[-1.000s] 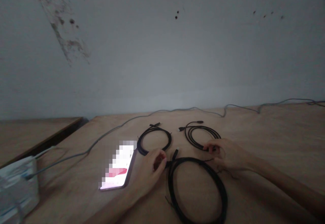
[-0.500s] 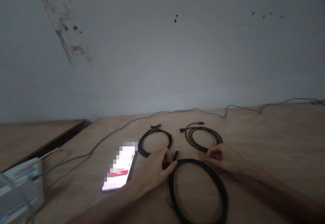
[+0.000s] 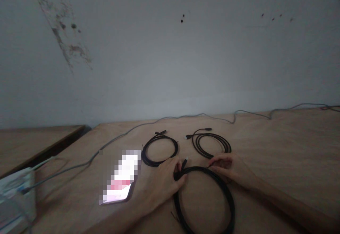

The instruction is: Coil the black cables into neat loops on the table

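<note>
A large coil of black cable (image 3: 231, 200) lies on the wooden table nearest me, a plug sticking up at its upper left. My left hand (image 3: 170, 177) is closed on that upper left part, close to the plug. At the coil's top right, my right hand (image 3: 225, 165) pinches with thumb and finger at the cable's edge; what is between the fingertips is too small to make out. Behind my left hand lies a smaller black coil (image 3: 145, 154), and behind my right hand another black coil with two plugs (image 3: 196, 145).
A lit phone (image 3: 124, 179) lies left of my left hand. At the far left stands a white box (image 3: 18, 198) with cables. A long grey cable (image 3: 117, 138) runs across the table (image 3: 287, 149) along the wall (image 3: 164, 57).
My right hand's fingertips have come closer together and shifted slightly left at the coil's top. My left hand stays on the coil. The whole view has shifted slightly.
</note>
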`<state>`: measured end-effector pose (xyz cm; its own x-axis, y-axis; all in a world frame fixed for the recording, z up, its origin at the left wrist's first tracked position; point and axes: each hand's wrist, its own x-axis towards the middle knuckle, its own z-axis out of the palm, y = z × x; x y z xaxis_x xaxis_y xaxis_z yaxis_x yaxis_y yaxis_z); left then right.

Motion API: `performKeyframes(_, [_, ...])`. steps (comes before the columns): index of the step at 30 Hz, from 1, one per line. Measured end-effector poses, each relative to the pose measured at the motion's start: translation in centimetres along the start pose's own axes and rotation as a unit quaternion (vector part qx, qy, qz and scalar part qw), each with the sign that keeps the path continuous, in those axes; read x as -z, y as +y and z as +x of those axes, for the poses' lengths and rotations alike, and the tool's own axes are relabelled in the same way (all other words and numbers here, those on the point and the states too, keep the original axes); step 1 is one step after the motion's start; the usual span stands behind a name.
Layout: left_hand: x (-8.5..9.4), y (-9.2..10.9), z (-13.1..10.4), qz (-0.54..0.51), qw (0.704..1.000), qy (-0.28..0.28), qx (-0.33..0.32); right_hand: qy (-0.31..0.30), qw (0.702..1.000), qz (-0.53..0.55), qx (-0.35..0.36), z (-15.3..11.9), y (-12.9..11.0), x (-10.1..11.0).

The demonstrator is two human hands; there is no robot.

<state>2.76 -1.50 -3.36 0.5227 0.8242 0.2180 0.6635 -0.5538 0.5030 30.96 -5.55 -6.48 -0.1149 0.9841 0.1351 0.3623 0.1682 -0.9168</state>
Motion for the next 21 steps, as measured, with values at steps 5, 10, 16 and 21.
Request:
performKeyframes(5, [0.22,0.37,-0.01,-0.023,1.0,0.001,-0.004,0.023,0.999,-0.011,0.027,-0.12,-0.33,-0.03])
performKeyframes(10, [0.54,0.44,-0.06,-0.045,0.999,0.001,0.018,0.016,0.998,-0.036,0.049,-0.12,-0.98,0.02])
performKeyframes(16, [0.68,0.21,-0.17,-0.055,0.998,0.001,0.017,0.028,0.995,-0.083,0.051,0.06,-0.5,0.07])
performKeyframes(21, [0.26,0.42,0.74,0.003,0.999,-0.014,0.036,0.044,0.997,-0.053,0.047,0.05,-0.42,-0.32])
